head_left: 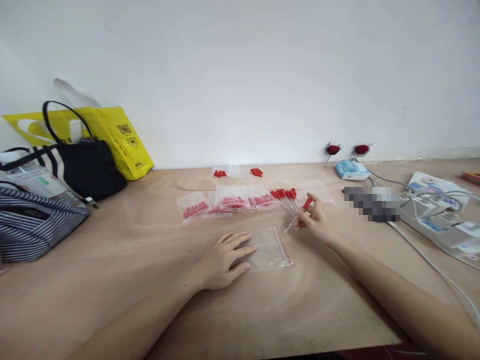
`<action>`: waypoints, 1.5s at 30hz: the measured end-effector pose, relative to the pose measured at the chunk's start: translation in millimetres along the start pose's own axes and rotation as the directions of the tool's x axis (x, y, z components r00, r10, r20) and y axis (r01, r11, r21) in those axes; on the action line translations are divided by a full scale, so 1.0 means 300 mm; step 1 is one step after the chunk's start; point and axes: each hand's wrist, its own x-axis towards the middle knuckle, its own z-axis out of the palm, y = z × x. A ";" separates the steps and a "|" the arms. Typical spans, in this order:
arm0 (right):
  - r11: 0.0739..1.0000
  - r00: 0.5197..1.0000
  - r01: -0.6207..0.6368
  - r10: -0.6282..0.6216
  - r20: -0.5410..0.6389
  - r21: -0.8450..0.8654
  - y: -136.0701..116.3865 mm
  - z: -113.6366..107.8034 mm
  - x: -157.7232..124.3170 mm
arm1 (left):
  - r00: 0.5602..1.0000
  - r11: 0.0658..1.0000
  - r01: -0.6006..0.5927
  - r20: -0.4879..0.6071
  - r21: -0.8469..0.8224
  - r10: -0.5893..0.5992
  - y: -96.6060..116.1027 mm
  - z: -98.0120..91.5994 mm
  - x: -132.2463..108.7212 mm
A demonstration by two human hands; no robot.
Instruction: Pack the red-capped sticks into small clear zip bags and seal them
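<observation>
My left hand [224, 259] lies flat on the wooden table [150, 280], fingers spread, pressing the left edge of an empty clear zip bag [270, 248] with a red seal strip. My right hand [314, 220] is closed in a pinch on a thin clear dropper with a red cap [304, 206], held just beyond the bag. Right behind it lies a row of several more red-capped droppers [285, 196]. Left of those lie several filled zip bags [225, 204] showing red caps inside.
Two small heaps of loose red caps [237, 173] lie near the wall. A black handbag [86, 167], a yellow bag [120, 140] and a striped bag [33, 225] crowd the left. At right are white devices with cables [435, 210], a blue-white box [351, 170] and two red flowers [347, 149].
</observation>
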 end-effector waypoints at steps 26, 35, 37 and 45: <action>0.927 0.977 -0.162 0.104 0.184 0.337 0.016 0.073 -0.103 | 0.997 0.997 -0.072 0.010 -0.032 0.072 0.030 0.018 0.060; 0.998 0.926 0.062 -0.046 0.376 -0.030 0.018 0.044 -0.098 | 0.997 0.992 -0.080 0.004 -0.094 0.080 0.023 0.023 0.070; 0.997 0.894 0.068 -0.041 0.446 -0.045 0.010 0.032 -0.091 | 0.995 0.991 -0.096 0.013 -0.093 0.097 0.023 0.020 0.072; 0.995 0.924 -0.097 0.096 0.371 -0.015 -0.001 0.026 -0.073 | 0.987 0.987 -0.155 0.030 -0.042 0.156 0.027 0.021 0.077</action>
